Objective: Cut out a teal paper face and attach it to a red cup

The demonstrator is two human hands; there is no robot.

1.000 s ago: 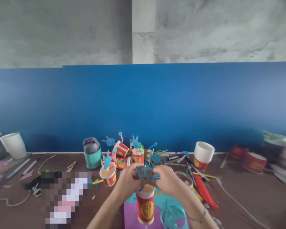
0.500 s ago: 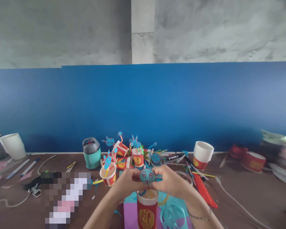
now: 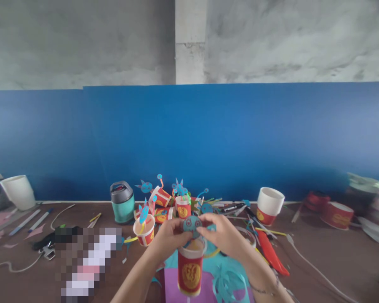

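A blue paper face (image 3: pixel 192 224) is pinched between the left hand (image 3: pixel 170 236) and right hand (image 3: pixel 220 231) just above a red cup (image 3: pixel 190 272), over a purple sheet (image 3: pixel 171 283) on the worktop (image 3: pixel 341 252); squeezing hard could crease it, a sideways tug tip the cup.

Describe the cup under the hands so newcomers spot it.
Below the blue partition, the desk bears a purple sheet. Over it appears a white-rimmed red cup, lower in view than the other cups, beneath the blue face between left hand and right hand.
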